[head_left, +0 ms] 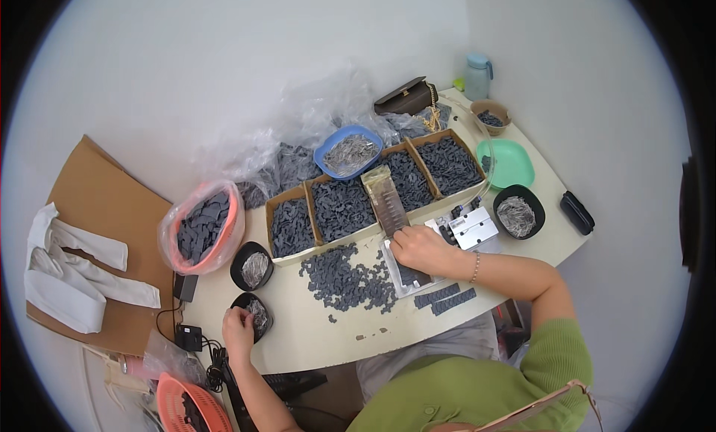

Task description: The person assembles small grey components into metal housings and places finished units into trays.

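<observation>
At the left, my left hand [239, 332] is at the near rim of a small black bowl [262, 335] of thin metal pins [257, 311]. Its fingers are drawn together over the pins; what they hold is too small to make out. My right hand [421, 250] rests on a metal fixture [406, 289] near the table's middle, fingers curled down and their tips hidden. Beyond it stands a clear-topped guide block [385, 201]. A white-topped clamp unit [474, 228] sits right of this hand. Loose small grey plastic pieces [343, 277] lie left of the fixture.
Behind stands a divided cardboard tray [321, 243] of grey pieces. A blue basin [321, 152] of pins sits behind it. Other containers include a pink basket [237, 234], a black bowl [237, 271], another black bowl [538, 208] and a green tray [514, 162]. Assembled grey strips [453, 301] lie near the front edge.
</observation>
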Demonstrator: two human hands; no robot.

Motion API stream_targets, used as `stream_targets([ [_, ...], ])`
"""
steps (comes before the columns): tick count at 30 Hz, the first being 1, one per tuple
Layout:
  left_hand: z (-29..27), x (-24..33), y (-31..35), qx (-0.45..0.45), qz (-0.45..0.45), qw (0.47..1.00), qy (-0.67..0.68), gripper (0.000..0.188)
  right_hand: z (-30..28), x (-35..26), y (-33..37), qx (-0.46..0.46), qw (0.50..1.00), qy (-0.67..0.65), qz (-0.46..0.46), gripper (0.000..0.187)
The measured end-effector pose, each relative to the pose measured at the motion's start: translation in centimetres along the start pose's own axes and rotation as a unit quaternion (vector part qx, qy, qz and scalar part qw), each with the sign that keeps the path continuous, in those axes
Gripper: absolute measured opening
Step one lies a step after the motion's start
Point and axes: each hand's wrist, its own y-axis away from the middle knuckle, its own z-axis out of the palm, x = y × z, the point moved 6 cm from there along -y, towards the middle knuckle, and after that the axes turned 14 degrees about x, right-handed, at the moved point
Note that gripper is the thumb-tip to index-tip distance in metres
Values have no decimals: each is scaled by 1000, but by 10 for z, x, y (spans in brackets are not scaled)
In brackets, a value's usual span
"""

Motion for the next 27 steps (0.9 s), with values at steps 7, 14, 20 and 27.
stream_targets([
  [7,-20,7,2,82,21,996,-22,9,1,-13,-3,-65,997,30,2,8],
  [14,8,105,7,29,59,990,128,8,-8,-20,9,-87,996,33,6,17],
  [20,61,237,41,-64,267,913,302,13,-79,61,24,29,975,-11,218,24],
  [27,93,303,55,-42,346,892,288,10,-112,129,125,-184,903,98,376,15],
])
